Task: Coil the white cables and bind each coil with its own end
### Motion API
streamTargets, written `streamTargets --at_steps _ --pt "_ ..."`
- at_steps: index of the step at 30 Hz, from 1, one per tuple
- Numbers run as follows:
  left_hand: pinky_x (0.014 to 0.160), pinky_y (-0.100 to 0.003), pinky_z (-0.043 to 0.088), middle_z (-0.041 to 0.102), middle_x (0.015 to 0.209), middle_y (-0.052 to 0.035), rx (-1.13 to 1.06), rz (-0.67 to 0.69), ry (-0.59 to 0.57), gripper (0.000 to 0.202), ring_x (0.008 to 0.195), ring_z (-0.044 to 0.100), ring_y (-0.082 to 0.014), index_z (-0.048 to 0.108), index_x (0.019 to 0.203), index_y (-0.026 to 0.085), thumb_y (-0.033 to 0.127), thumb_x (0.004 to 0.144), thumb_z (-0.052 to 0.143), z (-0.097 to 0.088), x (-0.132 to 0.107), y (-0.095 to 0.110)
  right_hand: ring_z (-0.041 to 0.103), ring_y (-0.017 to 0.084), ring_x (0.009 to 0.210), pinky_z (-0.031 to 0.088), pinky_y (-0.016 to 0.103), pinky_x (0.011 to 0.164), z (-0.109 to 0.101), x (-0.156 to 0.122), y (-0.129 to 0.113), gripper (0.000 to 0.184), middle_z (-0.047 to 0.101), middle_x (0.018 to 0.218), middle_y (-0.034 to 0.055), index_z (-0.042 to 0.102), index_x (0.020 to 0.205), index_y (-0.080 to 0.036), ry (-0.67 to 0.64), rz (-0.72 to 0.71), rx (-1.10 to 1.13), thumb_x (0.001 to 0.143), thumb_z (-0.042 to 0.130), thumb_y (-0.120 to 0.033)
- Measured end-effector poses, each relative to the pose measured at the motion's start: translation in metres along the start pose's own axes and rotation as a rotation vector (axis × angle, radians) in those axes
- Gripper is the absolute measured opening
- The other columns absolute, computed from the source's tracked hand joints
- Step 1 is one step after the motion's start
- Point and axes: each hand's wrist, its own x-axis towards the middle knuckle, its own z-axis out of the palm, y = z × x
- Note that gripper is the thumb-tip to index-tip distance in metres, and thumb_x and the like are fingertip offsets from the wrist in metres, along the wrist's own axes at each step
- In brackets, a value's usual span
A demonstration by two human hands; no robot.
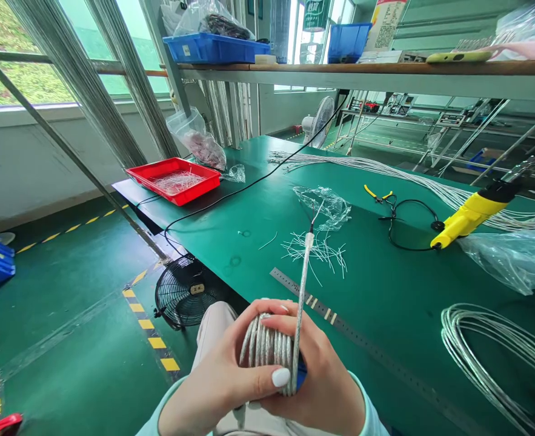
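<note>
A tightly wound coil of silvery cable (267, 345) is held between my two hands, above my lap at the table's front edge. My left hand (222, 369) wraps the coil from the left, its thumb lying across the front of the turns. From the right, my right hand (324, 369) closes round the same coil, fingers over its top. One cable end (306, 260) rises from the coil over the table, with dark and white thin wires at its tip. Something blue shows between the coil and my right palm. Beyond the tip lie cut white wire pieces (326, 251).
A steel ruler (340, 324) lies right of my hands. Further off are a yellow heat gun (471, 218), yellow-handled cutters (378, 195), clear plastic bags (328, 206) and a red tray (212, 181). Cable bundles (476, 339) lie at right. A floor fan (183, 293) stands at left.
</note>
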Motion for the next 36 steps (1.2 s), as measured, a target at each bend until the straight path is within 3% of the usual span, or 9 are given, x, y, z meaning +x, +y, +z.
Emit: streamTargets --at_steps 5,9,12,16,19,23,28,33,36 --pt "0.08 -0.024 0.052 0.068 0.105 -0.0002 -0.06 -0.04 0.008 0.056 0.09 0.066 -0.017 0.063 0.112 0.029 0.032 0.062 0.09 0.004 -0.003 0.004 0.06 0.023 0.117 0.053 0.032 0.096 -0.002 -0.002 0.003 0.074 0.061 0.123 0.0073 0.045 0.129 -0.026 0.024 -0.009 0.096 0.064 0.078 -0.021" --pt "0.088 -0.03 0.052 0.067 0.115 -0.0038 -0.03 -0.033 0.06 0.053 0.104 0.064 -0.0231 0.063 0.117 0.028 0.039 0.07 0.084 0.0 -0.007 0.004 0.058 0.024 0.121 0.051 0.034 0.1 -0.006 -0.004 0.004 0.072 0.061 0.125 0.0068 0.046 0.127 -0.027 0.01 0.015 0.135 0.064 0.082 -0.026" --pt "0.091 -0.031 0.052 0.064 0.122 -0.0041 -0.025 -0.062 0.06 0.066 0.108 0.064 -0.0252 0.059 0.127 0.031 0.034 0.067 0.087 -0.003 -0.007 0.003 0.056 0.028 0.124 0.051 0.038 0.1 -0.007 -0.003 0.004 0.075 0.06 0.128 0.0096 0.045 0.129 -0.026 -0.028 0.007 0.128 0.064 0.082 -0.026" --pt "0.09 -0.031 0.052 0.06 0.13 -0.0048 -0.013 -0.052 -0.034 0.084 0.114 0.061 -0.0269 0.049 0.136 0.035 0.028 0.064 0.089 -0.005 -0.004 0.003 0.055 0.029 0.126 0.05 0.039 0.102 -0.003 0.0 0.002 0.076 0.059 0.131 0.0096 0.044 0.13 -0.028 -0.032 -0.036 0.114 0.063 0.082 -0.025" --pt "0.088 -0.03 0.052 0.061 0.127 -0.0049 0.007 -0.023 -0.108 0.071 0.109 0.063 -0.0243 0.055 0.126 0.03 0.028 0.064 0.089 -0.004 -0.001 0.004 0.061 0.027 0.118 0.051 0.034 0.099 0.0 0.002 0.0 0.077 0.063 0.124 0.007 0.045 0.13 -0.03 -0.002 -0.047 0.092 0.064 0.084 -0.032" --pt "0.084 -0.029 0.053 0.065 0.116 -0.0035 0.034 -0.034 -0.096 0.059 0.098 0.066 -0.02 0.055 0.118 0.027 0.023 0.067 0.086 -0.001 0.0 0.005 0.067 0.025 0.109 0.056 0.029 0.088 0.001 0.002 -0.001 0.075 0.064 0.122 0.0082 0.047 0.13 -0.028 0.029 -0.024 0.077 0.066 0.083 -0.046" --pt "0.082 -0.028 0.053 0.065 0.11 -0.0021 0.066 0.009 -0.012 0.065 0.097 0.065 -0.0203 0.056 0.115 0.027 0.022 0.059 0.09 0.003 0.005 -0.002 0.069 0.027 0.105 0.057 0.034 0.089 0.003 0.002 0.0 0.073 0.07 0.115 0.0091 0.051 0.124 -0.025 0.014 0.036 0.026 0.064 0.084 -0.052" --pt "0.071 -0.018 0.052 0.065 0.083 0.0034 -0.026 -0.009 0.151 0.046 0.08 0.063 -0.0128 0.064 0.1 0.023 0.027 0.062 0.089 0.003 0.014 -0.009 0.062 0.035 0.118 0.054 0.044 0.097 0.006 0.007 0.003 0.106 0.063 0.128 0.0166 0.042 0.138 -0.017 -0.089 0.216 0.054 0.053 0.086 -0.062" --pt "0.067 -0.019 0.055 0.066 0.084 0.0035 -0.198 -0.095 0.184 0.044 0.077 0.066 -0.0133 0.065 0.102 0.024 0.028 0.064 0.087 0.0 0.016 -0.008 0.052 0.037 0.129 0.05 0.046 0.103 0.004 0.01 0.005 0.116 0.054 0.138 0.0191 0.033 0.146 -0.016 -0.15 0.248 0.112 0.055 0.082 -0.068"
